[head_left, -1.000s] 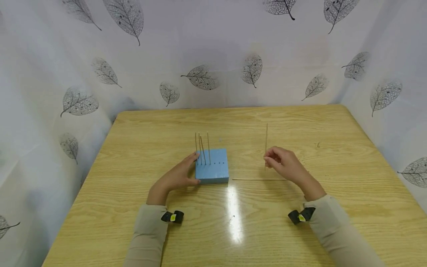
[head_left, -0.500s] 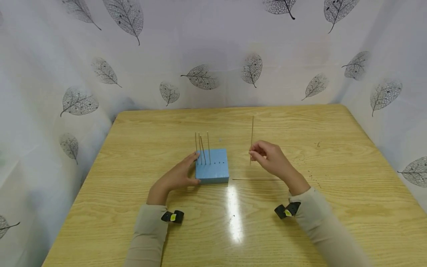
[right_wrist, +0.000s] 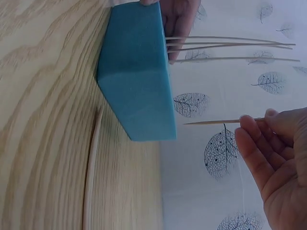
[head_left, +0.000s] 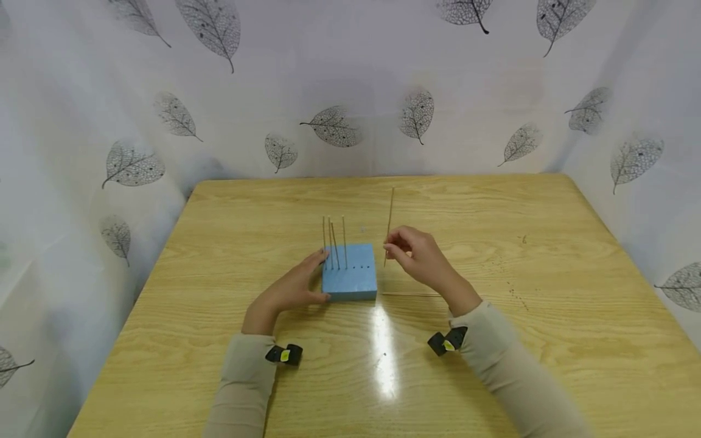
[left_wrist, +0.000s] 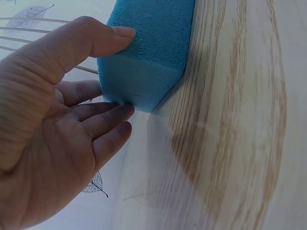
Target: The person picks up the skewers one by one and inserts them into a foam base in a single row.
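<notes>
Fingers of right hand (head_left: 418, 255) pinched on slim stick (right_wrist: 211, 122), tip just beside blue block (head_left: 350, 283), not touching. Block on counter (head_left: 493, 210) gripped by left hand (head_left: 292, 287). Stick best squared upright, lowered straight into free hole (head_left: 353, 267); exact alignment hard to tell.

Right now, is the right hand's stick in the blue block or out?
Out: the right hand pinches the stick; the right wrist view shows its tip clear of the block.
</notes>
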`<state>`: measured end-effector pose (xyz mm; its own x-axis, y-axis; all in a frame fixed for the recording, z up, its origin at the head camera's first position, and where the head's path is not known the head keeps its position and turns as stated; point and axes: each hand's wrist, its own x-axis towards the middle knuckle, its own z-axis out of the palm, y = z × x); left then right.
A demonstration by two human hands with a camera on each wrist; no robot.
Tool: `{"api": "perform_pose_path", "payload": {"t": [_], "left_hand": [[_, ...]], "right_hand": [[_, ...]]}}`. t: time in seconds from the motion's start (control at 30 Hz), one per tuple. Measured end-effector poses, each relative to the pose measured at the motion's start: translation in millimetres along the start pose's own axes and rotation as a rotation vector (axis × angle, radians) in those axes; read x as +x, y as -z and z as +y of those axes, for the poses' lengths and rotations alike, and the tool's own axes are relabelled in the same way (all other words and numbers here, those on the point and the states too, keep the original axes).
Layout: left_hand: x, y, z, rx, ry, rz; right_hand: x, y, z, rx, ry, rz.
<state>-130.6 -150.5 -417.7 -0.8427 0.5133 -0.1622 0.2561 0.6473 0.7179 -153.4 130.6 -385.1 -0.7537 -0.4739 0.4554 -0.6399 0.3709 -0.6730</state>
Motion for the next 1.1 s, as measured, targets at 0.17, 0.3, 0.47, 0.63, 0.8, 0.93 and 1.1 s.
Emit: {"api": "perform_pose_path", "payload": {"t": [0.17, 0.3, 0.47, 0.63, 0.8, 0.93, 1.1], "left_hand": [[0.5, 0.1, -1.2, 0.005, -0.009, 0.008], [1.1, 0.7, -1.5, 0.010, -0.011, 0.010], [2.7, 0.8, -2.3, 0.017, -0.009, 0.005], [2.9, -0.2, -3.5, 0.003, 0.005, 0.002], [2.3, -0.7, -3.7, -0.010, -0.006, 0.002], [1.6, 0.1, -3.2, -0.016, -0.017, 0.009], [0.8, 0.3, -3.6, -0.011, -0.018, 0.014]], "right_hand": [[6, -10, -1, 0.025, 0.030, 0.007], [11, -16, -3, 0.035, 0.053, 0.010], [15, -22, -4, 0.060, 0.098, 0.019], [17, -28, -2, 0.074, 0.109, 0.020], [18, -32, -2, 0.087, 0.103, 0.024], [20, -35, -2, 0.089, 0.102, 0.029], [23, -38, -3, 0.080, 0.127, 0.030]]}}
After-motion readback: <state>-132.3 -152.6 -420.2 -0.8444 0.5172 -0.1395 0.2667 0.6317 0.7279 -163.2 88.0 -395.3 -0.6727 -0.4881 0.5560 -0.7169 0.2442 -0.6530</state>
